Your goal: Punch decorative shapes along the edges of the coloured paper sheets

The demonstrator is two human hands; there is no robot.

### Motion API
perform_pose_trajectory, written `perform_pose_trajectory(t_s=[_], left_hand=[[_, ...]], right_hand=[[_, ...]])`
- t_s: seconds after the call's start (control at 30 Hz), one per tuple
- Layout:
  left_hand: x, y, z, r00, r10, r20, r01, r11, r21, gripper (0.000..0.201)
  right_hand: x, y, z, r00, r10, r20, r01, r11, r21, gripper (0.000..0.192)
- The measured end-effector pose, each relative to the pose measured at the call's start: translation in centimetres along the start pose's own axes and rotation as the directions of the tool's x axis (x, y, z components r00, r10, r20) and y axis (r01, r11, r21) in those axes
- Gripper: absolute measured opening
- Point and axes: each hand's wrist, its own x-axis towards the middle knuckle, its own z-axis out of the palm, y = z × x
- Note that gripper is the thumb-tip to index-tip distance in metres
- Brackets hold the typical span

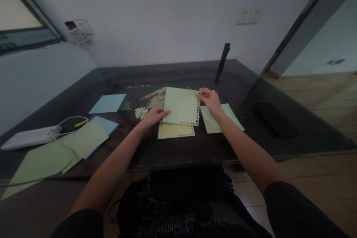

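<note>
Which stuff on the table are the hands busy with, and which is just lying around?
In use:
- left hand and right hand holding the punched green sheet
- yellow sheet under it
- paper bits beside the left hand

Lying about:
- blue sheet
- white power strip
- black stick

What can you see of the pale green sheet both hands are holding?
The pale green sheet looks like thin paper, roughly rectangular, with punched holes along its right and bottom edges. The left hand grips its lower left corner, the right hand its upper right edge. It overlaps a yellow sheet on the dark table.
</note>
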Motion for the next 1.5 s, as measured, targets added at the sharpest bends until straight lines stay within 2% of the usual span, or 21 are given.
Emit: perform_pose_trajectory(t_s=[0.1,0.17,0.3,0.4,0.6,0.83,1.07,1.23,1.37,1.5], left_hand=[[0.1,0.1,0.0,0.997,0.043,-0.058,-0.042,0.999,0.014,0.028],[0.2,0.2,0.0,0.989,0.087,-0.120,-0.084,0.996,0.035,0.026],[0.2,0.5,0.0,0.958,0.162,-0.236,-0.142,0.985,0.101,0.025],[0.0,0.6,0.3,0.943,0.182,-0.279,-0.158,0.982,0.107,0.025],[-0.2,0.9,0.7,0.923,0.223,-0.313,-0.183,0.971,0.153,0.028],[0.1,0.4,0.7,0.939,0.199,-0.281,-0.174,0.978,0.112,0.027],[-0.4,1.2,1.2,0.932,0.194,-0.308,-0.171,0.980,0.100,0.024],[-0.2,0.9,1.4,0.945,0.174,-0.279,-0.168,0.985,0.045,0.025],[-0.1,0.5,1.4,0.949,0.179,-0.260,-0.169,0.984,0.062,0.028],[0.0,0.7,1.4,0.956,0.203,-0.214,-0.194,0.979,0.059,0.033]], right_hand=[[-0.3,-0.3,0.1,0.997,0.059,0.058,-0.061,0.997,0.039,0.026],[-0.7,-0.5,0.3,0.981,0.112,0.160,-0.120,0.992,0.040,0.027],[-1.4,-0.7,0.6,0.910,0.176,0.375,-0.175,0.984,-0.038,0.024],[-1.6,-0.6,0.6,0.878,0.194,0.438,-0.160,0.981,-0.112,0.022],[-1.6,-0.5,0.4,0.871,0.197,0.449,-0.146,0.978,-0.146,0.020],[-1.6,-0.4,0.6,0.869,0.182,0.461,-0.153,0.983,-0.100,0.020],[-1.7,-0.5,0.8,0.889,0.184,0.418,-0.155,0.983,-0.103,0.022],[-1.6,0.0,0.6,0.889,0.183,0.421,-0.145,0.982,-0.122,0.018],[-1.6,0.1,0.5,0.896,0.179,0.407,-0.142,0.983,-0.119,0.016],[-1.3,-0.4,0.2,0.924,0.174,0.341,-0.162,0.985,-0.064,0.022]])
